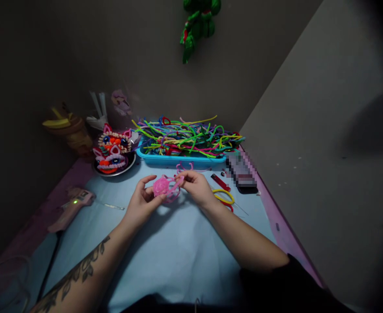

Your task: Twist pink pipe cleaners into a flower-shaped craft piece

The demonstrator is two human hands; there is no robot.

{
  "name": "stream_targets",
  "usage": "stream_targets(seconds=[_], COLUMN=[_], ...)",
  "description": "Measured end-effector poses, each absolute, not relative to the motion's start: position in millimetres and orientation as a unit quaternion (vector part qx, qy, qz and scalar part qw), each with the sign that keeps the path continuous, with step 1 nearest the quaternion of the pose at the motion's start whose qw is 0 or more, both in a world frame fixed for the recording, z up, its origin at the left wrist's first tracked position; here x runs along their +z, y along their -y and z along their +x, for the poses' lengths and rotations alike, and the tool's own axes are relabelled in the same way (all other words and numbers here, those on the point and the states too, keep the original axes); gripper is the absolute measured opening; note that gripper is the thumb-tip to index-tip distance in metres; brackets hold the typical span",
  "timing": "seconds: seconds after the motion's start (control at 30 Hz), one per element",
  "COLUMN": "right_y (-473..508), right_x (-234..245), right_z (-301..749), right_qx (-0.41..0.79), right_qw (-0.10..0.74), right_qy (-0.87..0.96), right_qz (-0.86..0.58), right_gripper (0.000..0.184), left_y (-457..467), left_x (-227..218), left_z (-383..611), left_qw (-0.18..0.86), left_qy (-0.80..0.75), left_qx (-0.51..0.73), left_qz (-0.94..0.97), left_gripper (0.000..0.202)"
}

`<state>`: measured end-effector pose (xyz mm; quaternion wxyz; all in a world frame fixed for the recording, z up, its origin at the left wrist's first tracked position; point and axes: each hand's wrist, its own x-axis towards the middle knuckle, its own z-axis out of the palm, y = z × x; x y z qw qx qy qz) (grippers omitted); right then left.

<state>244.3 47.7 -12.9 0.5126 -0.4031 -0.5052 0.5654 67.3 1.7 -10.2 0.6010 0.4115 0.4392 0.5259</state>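
A pink pipe-cleaner flower (161, 187) sits between my two hands above the light blue table cover (175, 252). My left hand (141, 201) pinches the flower from its left side, thumb and fingers closed on it. My right hand (196, 186) grips a loose pink pipe-cleaner strand (177, 182) that runs out of the flower, fingers pinched on it. Both forearms rest low over the table.
A blue tray (178, 160) heaped with coloured pipe cleaners stands behind the hands. A plate with a red and white pipe-cleaner figure (112, 152) is at the back left. A pink glue gun (72, 206) lies left. A red lighter (220, 181), yellow loop (224, 198) and phone (242, 174) lie right.
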Motion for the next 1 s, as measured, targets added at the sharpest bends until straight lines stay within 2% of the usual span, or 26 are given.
stream_targets(seconds=[0.13, 0.3, 0.5, 0.73, 1.0], right_y=[-45.2, -37.8, -31.3, -24.5, -25.7], right_x=[-17.7, -16.4, -17.5, -21.5, -27.0], right_z=[240.4, 238.6, 235.3, 229.2, 231.8], right_qx=[0.613, 0.597, 0.5, 0.267, 0.205], right_qw=[0.457, 0.446, 0.416, 0.406, 0.407], right_qy=[0.512, 0.556, 0.645, 0.728, 0.755], right_qz=[-0.391, -0.368, -0.401, -0.483, -0.471], right_gripper=[0.017, 0.033, 0.048, 0.049, 0.042], left_y=[-1.9, -3.9, -4.9, -2.4, -1.7], left_x=[-11.2, -12.1, -13.4, -14.1, -11.8], left_z=[67.4, 65.8, 65.8, 67.7, 68.4], left_qw=[0.602, 0.591, 0.604, 0.602, 0.598], left_qy=[-0.427, -0.43, -0.431, -0.428, -0.432], left_qx=[0.533, 0.559, 0.557, 0.558, 0.556], left_qz=[0.414, 0.392, 0.372, 0.378, 0.382], left_gripper=[0.069, 0.068, 0.07, 0.067, 0.065])
